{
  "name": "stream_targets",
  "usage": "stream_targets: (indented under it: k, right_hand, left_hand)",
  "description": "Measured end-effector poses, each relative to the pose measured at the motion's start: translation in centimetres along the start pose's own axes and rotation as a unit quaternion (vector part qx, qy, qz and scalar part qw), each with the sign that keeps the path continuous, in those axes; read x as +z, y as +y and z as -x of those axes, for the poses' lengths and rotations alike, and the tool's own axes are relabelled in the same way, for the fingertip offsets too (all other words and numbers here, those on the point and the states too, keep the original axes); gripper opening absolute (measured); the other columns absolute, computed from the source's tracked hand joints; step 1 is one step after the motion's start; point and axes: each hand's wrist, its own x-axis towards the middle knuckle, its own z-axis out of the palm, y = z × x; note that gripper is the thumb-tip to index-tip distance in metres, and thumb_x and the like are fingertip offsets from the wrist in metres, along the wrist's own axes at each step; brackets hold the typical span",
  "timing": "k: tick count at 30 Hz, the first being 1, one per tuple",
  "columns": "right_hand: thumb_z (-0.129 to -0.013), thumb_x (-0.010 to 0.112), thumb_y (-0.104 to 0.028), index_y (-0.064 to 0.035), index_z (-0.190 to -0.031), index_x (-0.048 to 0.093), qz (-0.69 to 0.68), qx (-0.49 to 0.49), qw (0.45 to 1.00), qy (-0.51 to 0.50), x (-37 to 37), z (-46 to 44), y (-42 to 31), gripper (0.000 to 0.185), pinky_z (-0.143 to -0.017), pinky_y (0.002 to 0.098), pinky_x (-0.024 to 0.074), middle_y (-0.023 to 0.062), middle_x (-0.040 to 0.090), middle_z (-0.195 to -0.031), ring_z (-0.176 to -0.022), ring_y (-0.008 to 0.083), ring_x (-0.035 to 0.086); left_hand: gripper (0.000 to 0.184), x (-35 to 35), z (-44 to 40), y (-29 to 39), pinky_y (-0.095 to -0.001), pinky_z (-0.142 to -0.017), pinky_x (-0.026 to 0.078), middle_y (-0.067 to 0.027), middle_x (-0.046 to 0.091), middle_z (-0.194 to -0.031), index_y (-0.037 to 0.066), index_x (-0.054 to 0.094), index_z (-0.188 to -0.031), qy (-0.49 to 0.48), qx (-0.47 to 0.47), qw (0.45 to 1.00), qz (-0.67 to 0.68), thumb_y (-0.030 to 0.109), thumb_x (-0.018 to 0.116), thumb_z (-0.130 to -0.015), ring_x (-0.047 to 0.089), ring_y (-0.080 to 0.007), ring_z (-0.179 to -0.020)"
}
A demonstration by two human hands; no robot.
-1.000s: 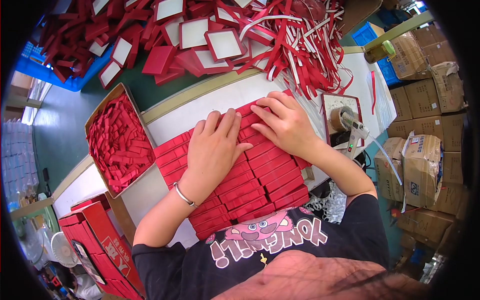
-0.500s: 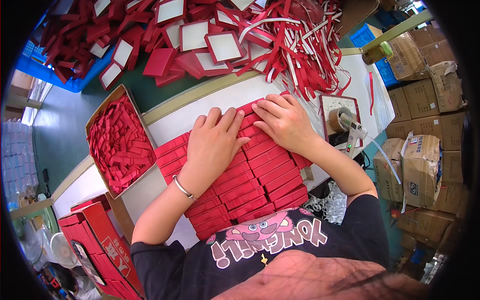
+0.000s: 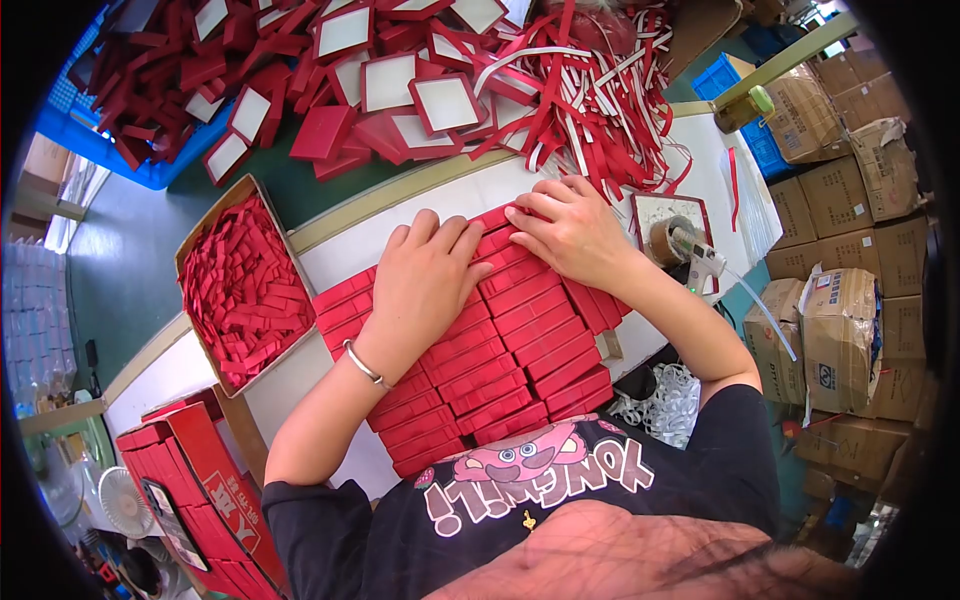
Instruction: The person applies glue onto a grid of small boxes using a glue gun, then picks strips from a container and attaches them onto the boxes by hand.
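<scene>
Rows of slim red boxes [image 3: 480, 370] are stacked closely on the white table in front of my body. My left hand [image 3: 425, 275] lies over the far left part of the stack, palm down. Its fingers reach the far edge and its thumb is spread to the right. Bent over the far row is my right hand [image 3: 575, 235], its fingertips and thumb around the end of a red box [image 3: 492, 217]. Its palm hides part of that row.
An open carton [image 3: 245, 285] of small red pieces stands at left. Red-and-white strips [image 3: 600, 110] and white-lined red boxes [image 3: 390, 82] are heaped beyond the table. A glue gun [image 3: 705, 265] lies at right. Brown cartons [image 3: 840, 325] are piled farther right.
My left hand's fingers have drawn slightly together, and my right hand has shifted a little. Both hands stay on the far rows of red boxes. The view has tilted slightly.
</scene>
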Motion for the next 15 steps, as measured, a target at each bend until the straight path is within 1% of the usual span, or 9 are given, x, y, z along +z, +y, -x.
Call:
stream_targets:
  k: [1, 4, 5, 8, 9, 12, 15]
  right_hand:
    - [-0.093, 0.077, -0.031, -0.0103, -0.104, 0.079, 0.000, -0.006, 1.000, -0.003, 0.1, -0.2, 0.2, 0.024, -0.090, 0.0403, 0.0487, 0.0005, 0.072, -0.105, -0.106, 0.0213, 0.064]
    - [-0.095, 0.077, -0.029, -0.0117, -0.109, 0.081, -0.041, 0.021, 0.999, -0.023, -0.7, -1.0, 1.2, 0.022, -0.097, 0.0427, 0.0490, 0.0027, 0.074, -0.110, -0.113, 0.0228, 0.065]
    - [-0.093, 0.079, -0.021, -0.0105, -0.106, 0.081, -0.093, 0.048, 0.995, -0.001, -0.7, -1.3, 1.7, 0.017, -0.096, 0.0430, 0.0507, 0.0051, 0.075, -0.109, -0.108, 0.0261, 0.067]
    - [-0.091, 0.079, -0.012, -0.0068, -0.104, 0.080, -0.174, 0.097, 0.980, 0.009, 0.0, -1.2, 4.1, 0.014, -0.093, 0.0426, 0.0533, 0.0080, 0.075, -0.109, -0.102, 0.0296, 0.069]
    - [-0.091, 0.078, -0.006, -0.0041, -0.103, 0.079, -0.211, 0.128, 0.969, -0.020, -0.2, -1.2, 4.1, 0.012, -0.091, 0.0419, 0.0553, 0.0099, 0.073, -0.104, -0.098, 0.0323, 0.069]
    - [-0.090, 0.077, -0.004, -0.0046, -0.102, 0.079, -0.253, 0.086, 0.962, -0.053, -0.6, -0.8, 4.2, 0.012, -0.092, 0.0400, 0.0558, 0.0094, 0.070, -0.106, -0.103, 0.0313, 0.068]
    - [-0.088, 0.076, -0.003, -0.0057, -0.102, 0.079, -0.210, 0.026, 0.976, -0.051, -1.1, -1.0, 3.5, 0.014, -0.092, 0.0396, 0.0560, 0.0075, 0.067, -0.109, -0.108, 0.0295, 0.066]
  left_hand:
    - [0.048, 0.0, -0.2, 0.0, -0.0377, -0.091, 0.049, -0.0017, 0.068, -0.122, 0.011, 0.071, -0.132, 0.005, 0.000, 1.000, 0.002, 0.038, 0.075, -0.093, 0.059, -0.0234, -0.110]
    - [0.045, -0.3, -0.7, 0.3, -0.0376, -0.089, 0.050, -0.0014, 0.067, -0.120, 0.012, 0.072, -0.132, -0.043, -0.003, 0.998, -0.036, 0.038, 0.074, -0.095, 0.059, -0.0233, -0.109]
    - [0.045, -0.2, -0.7, 0.2, -0.0375, -0.089, 0.050, -0.0014, 0.067, -0.120, 0.012, 0.072, -0.132, -0.036, -0.001, 0.999, -0.037, 0.038, 0.074, -0.095, 0.059, -0.0233, -0.110]
    - [0.045, 0.2, -0.6, -0.3, -0.0375, -0.089, 0.050, -0.0013, 0.067, -0.121, 0.012, 0.073, -0.132, -0.016, 0.002, 0.999, -0.041, 0.038, 0.074, -0.095, 0.059, -0.0233, -0.110]
    - [0.045, 0.4, -0.4, -0.3, -0.0376, -0.089, 0.050, -0.0013, 0.067, -0.121, 0.012, 0.073, -0.132, -0.010, 0.001, 0.999, -0.040, 0.037, 0.074, -0.095, 0.059, -0.0234, -0.110]
    - [0.044, 0.7, -0.2, -0.5, -0.0382, -0.091, 0.051, -0.0014, 0.067, -0.122, 0.013, 0.073, -0.131, 0.005, -0.006, 1.000, -0.017, 0.036, 0.075, -0.095, 0.059, -0.0238, -0.111]
    - [0.043, 0.9, -0.2, -0.4, -0.0392, -0.093, 0.052, -0.0017, 0.067, -0.122, 0.013, 0.074, -0.131, 0.013, -0.014, 1.000, 0.000, 0.035, 0.076, -0.094, 0.059, -0.0248, -0.111]
